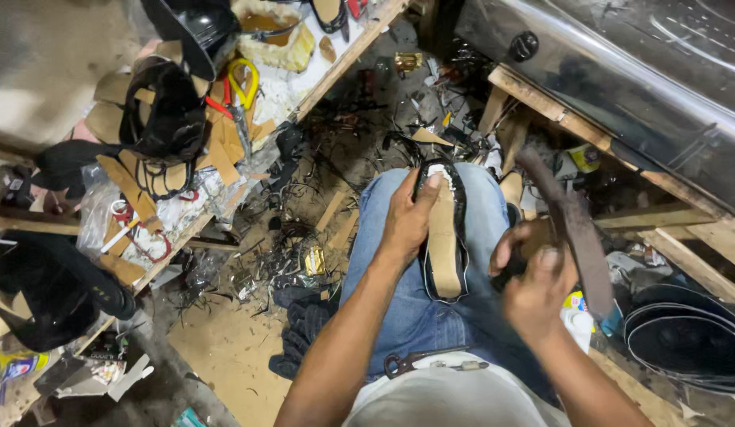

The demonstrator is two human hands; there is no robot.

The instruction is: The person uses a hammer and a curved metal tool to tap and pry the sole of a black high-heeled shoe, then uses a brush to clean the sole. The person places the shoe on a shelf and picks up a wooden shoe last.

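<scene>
Shoe sole (442, 237) is being held flat on the lap, on the blue jeans (407, 308), with its tan inner face turned up and a glossy black rim running round its edge. It is being steadied by the left hand (407, 217), whose fingers are being kept together round the toe end, with the thumb pressed on a whitish patch near the tip. A long, dark, curved blade (577, 229) is being gripped at its handle by the right hand (533, 289), fingers wrapped tight around it; this hand is blurred, so finer detail cannot be told.

Judging by the pose, a trimming or scraping step is being worked through, with the blade being brought toward the sole's edge. The next stroke would likely call for a firm hold at the toe and a shallow angle, so that the shiny rim is not being gouged and the left thumb is being kept clear of the edge.

The tan face is looking matte and fibrous, like board or leather; the rim is looking smooth and shiny. A workbench (336, 75) with black sandals (166, 119), tan cut-outs and yellow-handled scissors (243, 79) is lying to the left, and black offcuts are being left scattered across the floor (225, 356).
</scene>
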